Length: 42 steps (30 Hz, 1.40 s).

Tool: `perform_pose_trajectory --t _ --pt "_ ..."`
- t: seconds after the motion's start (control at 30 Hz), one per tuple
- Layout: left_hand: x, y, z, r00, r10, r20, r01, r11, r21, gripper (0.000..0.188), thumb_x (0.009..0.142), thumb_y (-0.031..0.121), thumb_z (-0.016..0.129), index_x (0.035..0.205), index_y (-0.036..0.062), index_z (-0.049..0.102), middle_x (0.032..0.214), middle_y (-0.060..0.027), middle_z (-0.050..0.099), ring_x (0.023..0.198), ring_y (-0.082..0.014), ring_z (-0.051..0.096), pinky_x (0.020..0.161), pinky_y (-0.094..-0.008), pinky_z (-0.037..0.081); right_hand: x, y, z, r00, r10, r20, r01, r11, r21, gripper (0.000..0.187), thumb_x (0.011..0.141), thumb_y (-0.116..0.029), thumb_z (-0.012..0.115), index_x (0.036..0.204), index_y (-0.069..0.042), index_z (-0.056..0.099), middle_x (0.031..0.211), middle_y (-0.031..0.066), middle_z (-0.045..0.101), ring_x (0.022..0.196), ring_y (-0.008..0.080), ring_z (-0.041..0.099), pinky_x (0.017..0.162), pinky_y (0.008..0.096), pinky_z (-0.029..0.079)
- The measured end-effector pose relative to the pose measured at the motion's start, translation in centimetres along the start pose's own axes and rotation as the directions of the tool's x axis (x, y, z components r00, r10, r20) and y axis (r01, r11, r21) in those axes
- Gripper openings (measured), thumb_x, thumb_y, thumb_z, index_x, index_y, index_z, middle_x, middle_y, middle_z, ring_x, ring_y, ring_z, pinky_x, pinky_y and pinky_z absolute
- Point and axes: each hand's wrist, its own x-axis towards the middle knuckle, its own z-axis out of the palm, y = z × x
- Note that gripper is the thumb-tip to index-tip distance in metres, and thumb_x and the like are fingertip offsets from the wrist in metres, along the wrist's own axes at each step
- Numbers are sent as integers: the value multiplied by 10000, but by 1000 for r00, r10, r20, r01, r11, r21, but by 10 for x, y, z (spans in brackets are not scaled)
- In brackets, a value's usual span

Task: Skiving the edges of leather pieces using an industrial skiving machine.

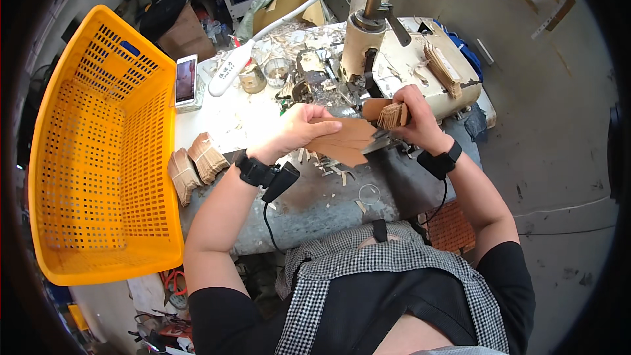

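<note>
A grey worktable (pixel 328 207) strewn with scraps fills the frame's centre. Just above it, a brown sheet (pixel 345 139) is gripped by the left hand (pixel 299 128), while a small stack (pixel 392 116) is pinched by the right hand (pixel 414 118). Beyond stands a cream machine (pixel 368 33); at left, an orange basket (pixel 98 151).

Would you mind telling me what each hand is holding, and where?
The left hand grips a flat brown sheet by its left end; the right hand pinches a small brown stack.

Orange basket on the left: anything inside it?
The orange basket shows only its bare perforated floor and walls; nothing lies in the visible part. The near wall hides the floor strip just behind it, so that corner cannot be checked.
</note>
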Motion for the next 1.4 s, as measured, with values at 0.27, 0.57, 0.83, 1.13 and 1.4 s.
perform_pose_trajectory --t 0.27,0.57,0.83,1.13,1.4 --pt "11 5 6 974 -91 -206 165 913 373 341 835 360 728 804 23 681 705 -30 672 601 -56 575 531 -227 437 7 -11 3 999 -46 -27 47 998 32 561 541 20 769 1026 -57 497 1002 105 524 962 319 492 849 394 420" --pt "-1 3 -1 1000 -23 -4 23 999 43 252 873 307 712 870 59 666 764 14 671 619 -23 571 535 -185 442 -6 1 4 997 57 -53 -53 996 70 555 553 35 753 1035 -55 491 987 122 517 944 328 502 832 376 430" --pt "-5 5 1 997 -70 -38 73 993 92 239 881 314 703 865 80 658 730 35 653 555 -7 539 462 -166 398 -1 -5 2 999 27 -37 -26 999 19 512 552 50 729 1002 -44 505 934 121 509 890 327 493 779 372 427" --pt "-1 -1 3 996 -85 -38 89 991 104 259 876 330 706 848 76 662 693 30 648 508 -10 525 420 -170 380 0 -5 2 1000 0 -28 1 1000 14 487 561 38 717 995 -42 511 931 123 512 904 332 491 793 379 426" --pt "-1 -2 3 994 -100 -45 103 991 86 252 878 324 705 835 79 670 666 36 641 486 -8 515 409 -167 374 0 -7 1 1000 16 -15 -16 1000 11 475 565 34 712 991 -41 518 936 126 517 910 336 490 802 384 426"
